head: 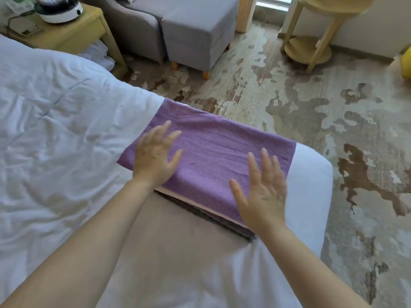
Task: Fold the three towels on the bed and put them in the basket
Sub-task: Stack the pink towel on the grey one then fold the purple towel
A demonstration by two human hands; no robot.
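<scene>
A purple towel (213, 150) lies folded flat on the white bed (55, 130), near the bed's right edge. Under its near edge show a pink towel's rim (200, 206) and a dark grey towel (222, 225), stacked. My left hand (155, 156) lies flat on the purple towel's left end, fingers spread. Flat on the near right part of the same towel is my right hand (262, 192), fingers apart. Neither hand grips anything. No basket is in view.
A grey armchair with a footstool (195, 36) stands beyond the bed. A yellow bedside table (73, 34) carries a white appliance at the top left. A round wooden side table (311, 45) stands on the patterned carpet (333, 130) at the right.
</scene>
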